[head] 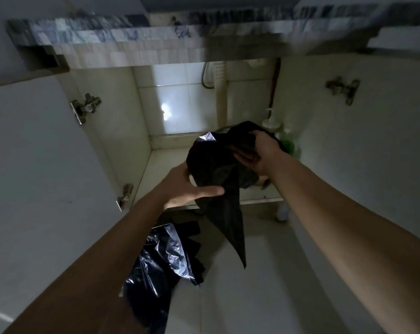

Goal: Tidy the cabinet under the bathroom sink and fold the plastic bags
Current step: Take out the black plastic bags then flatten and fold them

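A black plastic bag (pixel 218 169) hangs bunched in front of the open cabinet (pixel 170 172) under the sink, one long corner trailing down toward the floor. My right hand (pixel 257 153) grips the bag's upper right part, fingers curled into the plastic. My left hand (pixel 192 189) holds the bag's lower left side, thumb stretched along its underside, the fingers hidden behind the bag. A second pile of dark crumpled bags (pixel 160 261) lies on the floor below my left forearm.
Both cabinet doors stand open, left door (pixel 47 165) and right door (pixel 361 141), with metal hinges showing. A white drain pipe (pixel 222 97) runs down at the back. A pump bottle with green liquid (pixel 286 138) stands at the cabinet's right rear. The pale tiled floor (pixel 264 273) lies below.
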The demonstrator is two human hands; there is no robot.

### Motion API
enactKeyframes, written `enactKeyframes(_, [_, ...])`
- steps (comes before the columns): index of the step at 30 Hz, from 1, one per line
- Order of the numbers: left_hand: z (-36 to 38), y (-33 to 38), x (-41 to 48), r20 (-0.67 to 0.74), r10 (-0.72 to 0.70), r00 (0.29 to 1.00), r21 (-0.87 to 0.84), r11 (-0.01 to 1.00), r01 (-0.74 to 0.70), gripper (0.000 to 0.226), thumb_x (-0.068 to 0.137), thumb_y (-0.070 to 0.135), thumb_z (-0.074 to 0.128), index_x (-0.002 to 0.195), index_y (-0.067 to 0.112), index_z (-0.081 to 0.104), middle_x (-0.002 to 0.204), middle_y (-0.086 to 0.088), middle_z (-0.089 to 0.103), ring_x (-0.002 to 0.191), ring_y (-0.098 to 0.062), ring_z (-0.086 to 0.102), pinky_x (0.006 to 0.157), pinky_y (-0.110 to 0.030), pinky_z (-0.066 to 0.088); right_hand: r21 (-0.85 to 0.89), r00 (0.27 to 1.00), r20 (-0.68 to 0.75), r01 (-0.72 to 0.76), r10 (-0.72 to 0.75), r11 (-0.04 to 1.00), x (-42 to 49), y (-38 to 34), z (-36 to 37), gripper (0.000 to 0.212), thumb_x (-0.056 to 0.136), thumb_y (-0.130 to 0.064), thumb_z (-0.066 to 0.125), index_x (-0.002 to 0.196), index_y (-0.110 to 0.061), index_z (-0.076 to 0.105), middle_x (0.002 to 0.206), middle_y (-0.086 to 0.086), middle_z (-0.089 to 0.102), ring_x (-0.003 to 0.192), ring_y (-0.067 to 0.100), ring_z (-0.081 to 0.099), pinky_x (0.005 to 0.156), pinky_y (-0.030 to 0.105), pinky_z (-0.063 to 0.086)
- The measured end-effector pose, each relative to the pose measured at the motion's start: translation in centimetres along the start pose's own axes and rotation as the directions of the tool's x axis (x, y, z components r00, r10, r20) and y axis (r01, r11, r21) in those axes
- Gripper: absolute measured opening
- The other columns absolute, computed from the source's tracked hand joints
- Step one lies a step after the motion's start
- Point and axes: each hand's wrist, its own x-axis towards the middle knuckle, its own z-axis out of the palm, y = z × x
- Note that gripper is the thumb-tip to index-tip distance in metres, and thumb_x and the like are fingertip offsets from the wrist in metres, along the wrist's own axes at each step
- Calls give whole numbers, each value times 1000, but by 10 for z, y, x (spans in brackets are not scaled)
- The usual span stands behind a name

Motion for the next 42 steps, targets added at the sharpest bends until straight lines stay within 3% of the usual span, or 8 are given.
enactKeyframes(4, [13,14,30,-286,-26,958,120,991,62,26,88,38,71,94,13,66,87,-3,65,88,-24,66,54,-18,40,-186,1000,16,-16,20,982,-14,-16,-27,39,99,-46,46,102,-14,66,97,8,76,86,24,73,74,34,57])
enactKeyframes(10, [5,51,57,-179,26,983,378,925,45,27,96,35,58,100,10,67,90,-7,64,88,-27,62,72,-31,42,-726,968,-29,152,-250,671,-30,-11,-89,60,91,-55,52,130,-10,54,116,7,67,100,28,66,81,36,52])
enactKeyframes(17, [29,99,52,159,38,987,691,709,-139,17,95,35,61,104,22,68,89,2,66,90,-21,62,73,-30,43,-809,832,263,467,-489,358,-54,2,-138,128,68,-40,90,158,-26,1,162,8,13,148,25,19,120,43,25])
enactKeyframes(20, [50,104,30,225,16,974,707,685,-174,24,95,35,62,113,20,70,105,-2,67,102,-22,61,85,-32,47,-801,771,358,543,-526,251,-68,0,-151,118,68,-39,90,158,-27,15,161,6,20,146,22,21,117,33,23])
enactKeyframes(23, [61,114,22,284,7,959,734,642,-222,28,94,33,62,117,18,69,116,-8,67,109,-27,62,86,-32,47,-816,689,430,573,-584,76,-66,-6,-148,73,71,-37,88,136,-24,57,142,7,46,130,24,45,104,29,39])
enactKeyframes(26, [68,103,31,275,-33,961,722,667,-184,35,94,36,62,122,16,66,123,-10,63,112,-28,60,91,-34,47,-842,748,407,530,-525,103,-66,4,-140,26,84,-32,79,106,-20,74,112,4,68,101,19,63,80,24,46])
enactKeyframes(30, [80,74,50,278,-127,952,749,650,-132,45,86,42,72,118,10,69,121,-12,66,106,-28,62,95,-38,49,-908,806,368,418,-463,6,-52,20,-142,31,91,-32,71,115,-13,72,119,10,68,106,25,63,78,23,43])
enactKeyframes(42, [74,49,114,93,-91,991,687,727,2,35,95,33,62,124,15,67,123,-14,63,113,-33,57,89,-37,45,-951,866,115,237,-486,198,25,-5,-191,35,84,-40,75,113,-20,75,109,6,73,95,20,68,86,33,57])
